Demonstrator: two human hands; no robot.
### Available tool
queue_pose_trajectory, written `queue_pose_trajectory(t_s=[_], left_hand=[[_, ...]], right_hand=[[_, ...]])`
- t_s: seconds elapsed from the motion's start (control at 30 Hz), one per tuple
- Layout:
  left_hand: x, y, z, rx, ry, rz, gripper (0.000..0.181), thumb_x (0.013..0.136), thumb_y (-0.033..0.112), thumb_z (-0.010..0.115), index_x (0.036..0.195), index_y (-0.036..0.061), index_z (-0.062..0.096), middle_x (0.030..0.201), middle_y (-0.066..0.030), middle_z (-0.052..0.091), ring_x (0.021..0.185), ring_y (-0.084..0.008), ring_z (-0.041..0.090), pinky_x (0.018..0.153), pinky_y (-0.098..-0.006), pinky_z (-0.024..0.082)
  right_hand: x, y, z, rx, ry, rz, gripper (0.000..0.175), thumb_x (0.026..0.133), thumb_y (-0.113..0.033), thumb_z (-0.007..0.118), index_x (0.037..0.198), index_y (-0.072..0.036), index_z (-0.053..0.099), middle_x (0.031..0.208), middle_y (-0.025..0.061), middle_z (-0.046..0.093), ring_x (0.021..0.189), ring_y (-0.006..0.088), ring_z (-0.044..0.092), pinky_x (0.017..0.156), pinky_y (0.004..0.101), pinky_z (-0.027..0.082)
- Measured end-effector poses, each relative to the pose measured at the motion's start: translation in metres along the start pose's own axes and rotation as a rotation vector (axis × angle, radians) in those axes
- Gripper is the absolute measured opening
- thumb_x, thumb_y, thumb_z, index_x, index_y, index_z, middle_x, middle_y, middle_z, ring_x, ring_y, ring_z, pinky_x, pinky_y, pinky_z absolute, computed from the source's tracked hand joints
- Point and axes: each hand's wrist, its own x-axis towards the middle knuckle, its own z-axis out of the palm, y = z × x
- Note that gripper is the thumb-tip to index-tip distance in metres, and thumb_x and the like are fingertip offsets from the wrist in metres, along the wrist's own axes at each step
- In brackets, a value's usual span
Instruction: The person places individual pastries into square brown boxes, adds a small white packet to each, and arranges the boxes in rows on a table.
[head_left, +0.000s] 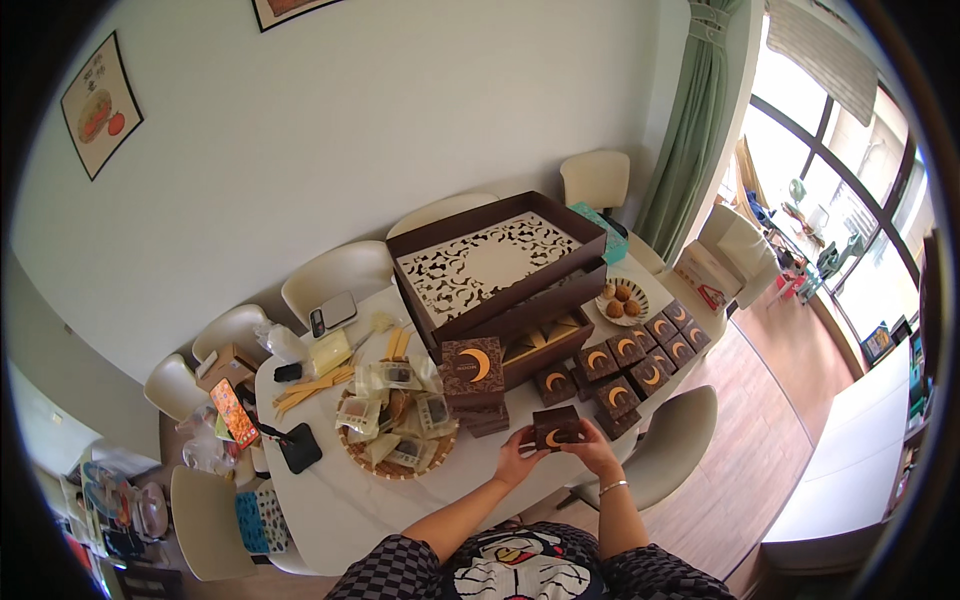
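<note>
Between my two hands is a small dark brown paper box (556, 429) printed with a gold crescent moon. My left hand (517, 454) grips its left side and my right hand (592, 448) its right side, over the near edge of the table. Just left of it, a brown moon-printed box (472, 367) rests on a stack of flat brown pieces (484, 420). To the right stand several similar small boxes (617, 395) in a cluster. Behind them are stacked large brown drawer boxes (510, 300), the top one holding a white cut-out panel (491, 262).
A round woven basket (397, 474) with wrapped packets sits left on the white table (337, 525). Beyond it are a kitchen scale (334, 311), paper strips (315, 388) and a phone on a stand (235, 412). A plate (624, 321) of round pastries lies right; a chair (679, 442) stands close.
</note>
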Motion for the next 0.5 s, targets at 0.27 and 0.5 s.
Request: queue_pose_trajectory(t_s=[0.27,0.5], left_hand=[[0.017,-0.07,0.017,-0.373,0.186,-0.481,0.037,0.089,0.017,0.068,0.119,-0.0025,0.059,0.11,-0.0111,0.066,0.092,-0.0188,0.067,0.081,-0.0311,0.054],[0.034,-0.055,0.024,-0.926,0.311,-0.589,0.031,0.083,-0.007,0.061,0.113,-0.0017,0.054,0.112,-0.0079,0.06,0.104,-0.0188,0.058,0.089,-0.0297,0.047]], right_hand=[[0.041,0.031,0.027,0.054,0.173,0.141,0.049,0.088,-0.006,0.069,0.131,0.003,0.047,0.112,0.016,0.064,0.092,0.0245,0.068,0.075,0.0332,0.061],[0.094,0.063,0.035,0.082,0.197,0.149,0.044,0.092,-0.009,0.066,0.131,0.003,0.051,0.113,0.0149,0.065,0.092,0.0246,0.069,0.073,0.0336,0.06]])
